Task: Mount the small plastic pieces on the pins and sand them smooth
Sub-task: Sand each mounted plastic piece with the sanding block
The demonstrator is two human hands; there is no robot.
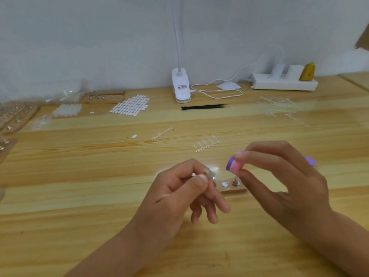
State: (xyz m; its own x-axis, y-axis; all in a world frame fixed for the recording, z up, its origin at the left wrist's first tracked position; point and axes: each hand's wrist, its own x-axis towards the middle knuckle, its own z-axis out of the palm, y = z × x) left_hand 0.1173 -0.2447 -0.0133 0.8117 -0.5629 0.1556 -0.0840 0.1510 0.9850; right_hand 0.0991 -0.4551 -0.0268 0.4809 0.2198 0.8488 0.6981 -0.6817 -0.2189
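Observation:
My left hand (179,193) pinches a small clear plastic piece (210,174) between thumb and forefinger, just above the wooden pin holder (233,189). The holder lies on the table with a white round pad (224,184) and a metal pin (235,182) showing; its left part is hidden behind my fingers. My right hand (279,180) grips a purple and pink sanding block (233,164) between thumb and fingers, its end a short way right of the plastic piece. The block runs behind my right hand, and its purple far end (310,160) shows past it.
A sprue of clear plastic pieces (207,143) lies behind the hands, another (161,133) further left. Black tweezers (204,106), a white clip lamp (180,87), a sheet of white stickers (130,104), more wooden pin holders (104,96) and a power strip (284,82) line the back.

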